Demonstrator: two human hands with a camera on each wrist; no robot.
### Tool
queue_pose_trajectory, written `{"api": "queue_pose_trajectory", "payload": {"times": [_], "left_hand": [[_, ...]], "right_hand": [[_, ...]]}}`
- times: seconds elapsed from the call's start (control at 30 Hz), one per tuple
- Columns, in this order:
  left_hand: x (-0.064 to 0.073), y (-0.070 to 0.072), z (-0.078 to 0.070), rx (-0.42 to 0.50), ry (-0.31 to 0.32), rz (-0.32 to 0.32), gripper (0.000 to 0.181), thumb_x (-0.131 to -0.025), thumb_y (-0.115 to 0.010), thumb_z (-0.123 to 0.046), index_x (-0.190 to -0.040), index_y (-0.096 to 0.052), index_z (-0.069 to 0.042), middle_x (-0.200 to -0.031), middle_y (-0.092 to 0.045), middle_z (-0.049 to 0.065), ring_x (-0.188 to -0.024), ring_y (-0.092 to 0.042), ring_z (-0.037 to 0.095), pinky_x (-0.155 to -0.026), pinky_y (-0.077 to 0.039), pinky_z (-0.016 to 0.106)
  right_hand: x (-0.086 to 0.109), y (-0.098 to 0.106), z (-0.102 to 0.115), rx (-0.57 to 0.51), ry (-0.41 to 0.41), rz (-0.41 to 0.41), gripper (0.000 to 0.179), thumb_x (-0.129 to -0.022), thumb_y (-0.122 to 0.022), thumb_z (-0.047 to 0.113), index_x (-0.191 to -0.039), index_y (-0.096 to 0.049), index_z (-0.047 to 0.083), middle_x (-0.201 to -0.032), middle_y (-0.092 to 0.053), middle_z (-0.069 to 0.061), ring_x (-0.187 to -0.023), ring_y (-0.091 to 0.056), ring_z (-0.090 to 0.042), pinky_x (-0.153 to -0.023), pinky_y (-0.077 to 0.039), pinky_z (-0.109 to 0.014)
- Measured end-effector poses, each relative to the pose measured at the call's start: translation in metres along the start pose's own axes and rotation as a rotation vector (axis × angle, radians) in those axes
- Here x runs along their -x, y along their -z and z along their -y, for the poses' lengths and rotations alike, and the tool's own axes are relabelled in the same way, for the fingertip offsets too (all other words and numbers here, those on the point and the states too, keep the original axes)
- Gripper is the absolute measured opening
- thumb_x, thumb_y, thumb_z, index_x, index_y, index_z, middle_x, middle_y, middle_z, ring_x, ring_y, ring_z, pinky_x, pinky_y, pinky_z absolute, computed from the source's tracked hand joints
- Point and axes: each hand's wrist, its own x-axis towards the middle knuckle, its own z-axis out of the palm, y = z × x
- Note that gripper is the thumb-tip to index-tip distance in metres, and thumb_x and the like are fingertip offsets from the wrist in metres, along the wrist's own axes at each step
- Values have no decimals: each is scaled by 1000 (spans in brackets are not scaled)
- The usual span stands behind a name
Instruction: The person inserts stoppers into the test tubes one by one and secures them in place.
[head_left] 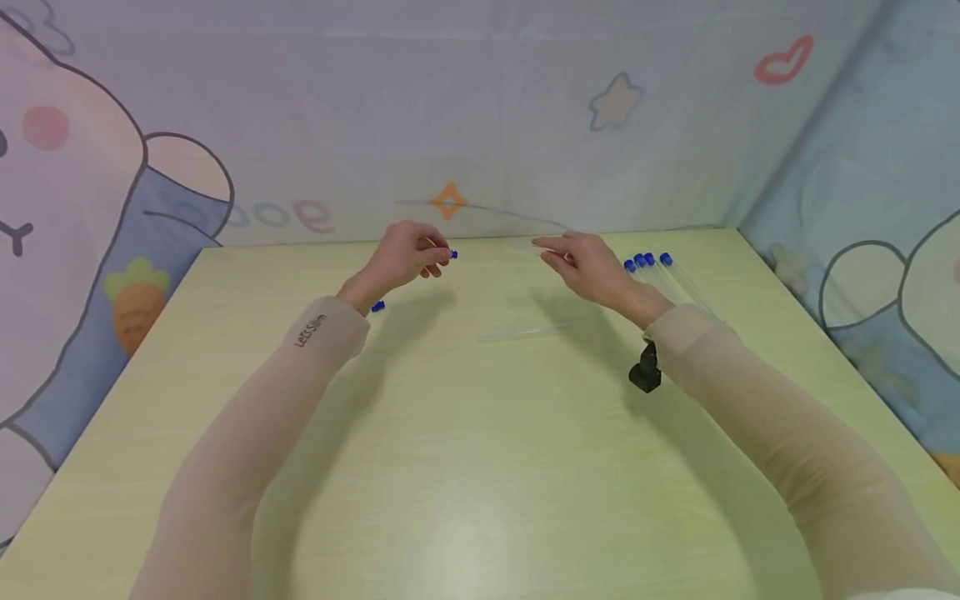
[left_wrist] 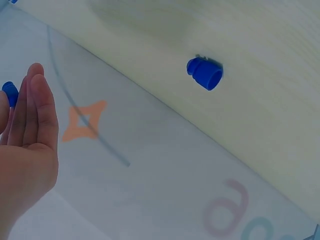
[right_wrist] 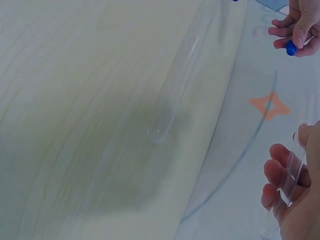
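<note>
Between thumb and fingertips my left hand point(head_left: 408, 252) pinches a small blue cap point(head_left: 453, 255), held above the far part of the table. My right hand point(head_left: 588, 265) grips a clear test tube point(right_wrist: 293, 172), its fingers curled round the glassy body in the right wrist view; the tube barely shows in the head view. A second clear tube point(head_left: 517, 335) lies uncapped on the table below and between the hands. Near the left wrist another blue cap point(left_wrist: 206, 74) lies on its side, its hollow end facing the camera in the left wrist view.
Several clear tubes with blue caps point(head_left: 648, 260) lie side by side at the table's right, partly behind the right forearm. A small black device point(head_left: 646, 372) hangs at the right cuff. A printed cloth backdrop point(head_left: 525, 125) stands along the table's far edge.
</note>
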Motion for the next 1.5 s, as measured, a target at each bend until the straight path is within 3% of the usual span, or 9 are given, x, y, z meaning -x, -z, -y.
{"api": "queue_pose_trajectory", "payload": {"times": [0.27,0.47,0.63,0.93,1.13,1.5], "left_hand": [[-4,-6,-8,15,-24,9,18,-93,-64,-12,-102,-67,2,-96,-73,20,-66,-68,15,-66,-57,29],[-9,-11,-10,29,-24,8,17,-93,-63,-12,-102,-67,1,-97,-72,19,-67,-68,16,-71,-58,37],[-11,-16,-13,39,-29,6,16,-93,-64,-12,-101,-67,1,-97,-72,19,-66,-68,16,-76,-58,44],[-11,-19,-18,57,-59,15,13,-92,-64,-10,-98,-67,1,-93,-73,19,-67,-70,21,-69,-58,36],[-11,-23,-21,43,-53,25,14,-93,-63,-12,-100,-67,0,-94,-72,19,-69,-70,22,-75,-58,46],[-15,-30,-24,66,-60,43,15,-94,-62,-13,-100,-67,1,-95,-72,19,-67,-68,18,-76,-58,44]], "right_hand": [[-2,2,4,-15,-5,10,33,-100,-52,16,-131,-59,7,-80,-63,-13,-59,-35,-16,-59,-32,-30],[-4,0,5,-21,6,5,32,-99,-54,15,-129,-61,6,-86,-67,-13,-59,-37,-16,-60,-33,-30],[-5,-2,5,-17,13,8,32,-99,-54,15,-128,-62,6,-79,-64,-12,-60,-38,-17,-61,-34,-30],[-5,-4,8,-13,9,35,31,-99,-55,16,-127,-63,7,-84,-66,-12,-60,-41,-17,-60,-36,-30],[-4,-6,11,-4,-3,38,31,-99,-55,17,-127,-63,9,-83,-63,-12,-64,-45,-19,-62,-39,-30],[-7,-11,14,10,21,32,31,-98,-56,17,-127,-63,9,-81,-60,-11,-65,-48,-20,-62,-41,-31]]}}
